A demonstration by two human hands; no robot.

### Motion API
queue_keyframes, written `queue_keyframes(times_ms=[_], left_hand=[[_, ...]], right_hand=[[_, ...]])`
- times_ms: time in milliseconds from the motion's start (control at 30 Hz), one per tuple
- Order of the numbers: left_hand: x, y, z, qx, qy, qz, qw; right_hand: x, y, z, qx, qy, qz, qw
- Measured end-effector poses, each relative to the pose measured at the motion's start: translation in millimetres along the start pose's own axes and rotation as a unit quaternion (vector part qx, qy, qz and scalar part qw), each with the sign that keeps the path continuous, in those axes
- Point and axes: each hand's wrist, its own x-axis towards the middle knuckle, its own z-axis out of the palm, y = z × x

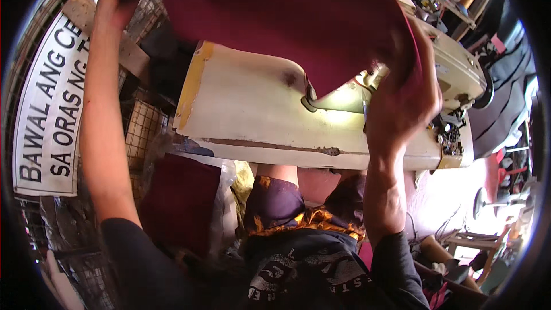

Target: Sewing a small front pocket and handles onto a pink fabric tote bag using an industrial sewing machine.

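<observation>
Dark-sleeved arms point(102, 138) are raised — right hand point(402, 103) clamped on maroon cloth point(275, 11), left hand point(116, 7) too shadowed to tell.

A plain dark-maroon cloth point(275, 11), partly blurred, is raised above the cream bench point(241, 103) in one broad sheet, filling the view from about 11 to 2 o'clock. Its right edge curves down smoothly to the right hand point(402, 97) at 2 o'clock, which grips it, while the lower edge dips to a pointed corner near the middle, towards 1 o'clock; whether that tip touches the bench cannot be told
</observation>
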Motion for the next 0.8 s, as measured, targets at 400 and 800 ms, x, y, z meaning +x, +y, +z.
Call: queue_keyframes(times_ms=[400, 800], left_hand=[[-183.8, -71.5, -252.9, 0.294, -0.015, -0.242, 0.924], [-88.6, -39.1, -257.0, 0.220, 0.052, -0.095, 0.969]], right_hand=[[-184.4, -32.5, -80.9, 0.061, -0.565, -0.123, 0.814], [-152.0, -76.2, -38.1, 0.129, -0.486, -0.011, 0.864]])
